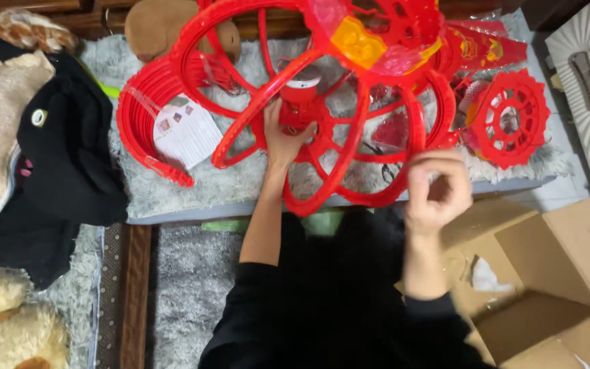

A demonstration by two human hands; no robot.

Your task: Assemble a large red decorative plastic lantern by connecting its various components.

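A large red plastic lantern frame of curved ribs rises over a grey fluffy mat. My left hand reaches through the ribs and grips the red hub at the frame's centre. My right hand is blurred and curled around the lower end of one red rib at the frame's right side. A yellow and pink panel sits on the top of the frame.
A bundle of spare red ribs with a white paper sheet lies left. A red gear-like disc lies right. Open cardboard box at lower right; black garment and plush toys at left.
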